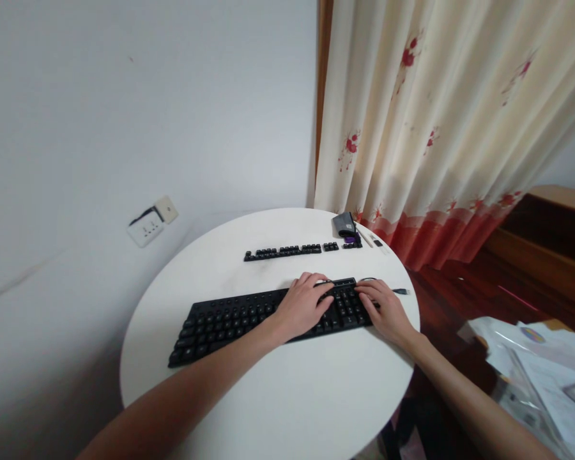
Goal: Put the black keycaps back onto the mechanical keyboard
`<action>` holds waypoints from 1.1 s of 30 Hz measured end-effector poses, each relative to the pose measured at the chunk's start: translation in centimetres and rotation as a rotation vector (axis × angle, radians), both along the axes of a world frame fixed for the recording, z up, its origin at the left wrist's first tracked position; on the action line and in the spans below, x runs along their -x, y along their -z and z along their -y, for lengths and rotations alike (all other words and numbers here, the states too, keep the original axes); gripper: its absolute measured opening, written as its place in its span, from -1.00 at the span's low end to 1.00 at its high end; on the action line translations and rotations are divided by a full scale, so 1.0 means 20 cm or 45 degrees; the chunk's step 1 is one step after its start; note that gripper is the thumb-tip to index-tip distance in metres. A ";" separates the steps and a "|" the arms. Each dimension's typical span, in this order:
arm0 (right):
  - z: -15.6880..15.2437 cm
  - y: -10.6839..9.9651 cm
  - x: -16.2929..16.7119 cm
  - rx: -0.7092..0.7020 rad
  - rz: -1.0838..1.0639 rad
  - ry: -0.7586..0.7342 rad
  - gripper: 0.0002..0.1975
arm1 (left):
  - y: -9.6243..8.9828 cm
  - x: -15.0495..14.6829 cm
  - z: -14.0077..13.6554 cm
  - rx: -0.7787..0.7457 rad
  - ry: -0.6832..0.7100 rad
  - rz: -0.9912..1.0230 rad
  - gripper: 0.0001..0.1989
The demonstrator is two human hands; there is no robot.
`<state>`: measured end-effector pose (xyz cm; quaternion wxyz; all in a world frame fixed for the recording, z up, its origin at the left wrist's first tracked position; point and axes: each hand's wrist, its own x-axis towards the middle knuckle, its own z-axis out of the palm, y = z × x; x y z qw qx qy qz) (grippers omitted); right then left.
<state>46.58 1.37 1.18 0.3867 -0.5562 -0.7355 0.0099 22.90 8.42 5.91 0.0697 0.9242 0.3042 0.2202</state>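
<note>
A black keyboard (239, 319) lies at a slant across a round white table (287, 390). My left hand (304, 300) rests over its right-middle part, fingers reaching to the top edge and thumb apart from them. At the number pad's right end, my right hand (382, 308) has its fingers stretched over the keys and its thumb near the side edge. Neither hand visibly grips anything. Behind the keyboard, loose black keycaps (282, 252) stand in a row, with a small group of keycaps (330, 246) to their right.
A dark grey cloth (344, 225) lies at the table's back right, near a white pen-like stick (364, 236). Close to my right hand is a USB plug (401, 291). A wall socket (145, 229) is at left, a curtain (412, 128) behind, and papers (541, 370) at lower right.
</note>
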 end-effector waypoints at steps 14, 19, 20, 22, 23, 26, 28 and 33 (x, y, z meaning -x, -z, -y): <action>0.10 0.01 0.42 0.090 0.274 0.094 -0.50 | 0.11 1.33 -0.05 0.183 -1.009 0.205 -0.42; 0.09 0.06 0.40 0.098 0.403 0.119 -0.45 | 0.12 1.35 0.08 0.499 -1.108 0.184 -0.41; 0.09 0.07 0.39 0.098 0.415 0.113 -0.44 | 0.12 1.33 0.09 0.508 -1.093 0.186 -0.45; 0.09 0.08 0.35 0.098 0.421 0.105 -0.44 | 0.11 1.28 0.10 0.482 -1.070 0.209 -0.53; 0.09 0.08 0.33 0.100 0.415 0.107 -0.44 | 0.11 1.26 0.10 0.469 -1.063 0.230 -0.56; 0.08 0.09 0.27 0.110 0.381 0.147 -0.46 | 0.12 1.19 0.09 0.512 -0.998 0.295 -0.63; 0.07 0.09 0.22 0.112 0.354 0.195 -0.48 | 0.14 1.14 0.08 0.586 -0.917 0.346 -0.66; 0.06 0.08 0.11 0.123 0.314 0.337 -0.50 | 0.17 1.02 0.02 0.839 -0.741 0.510 -0.70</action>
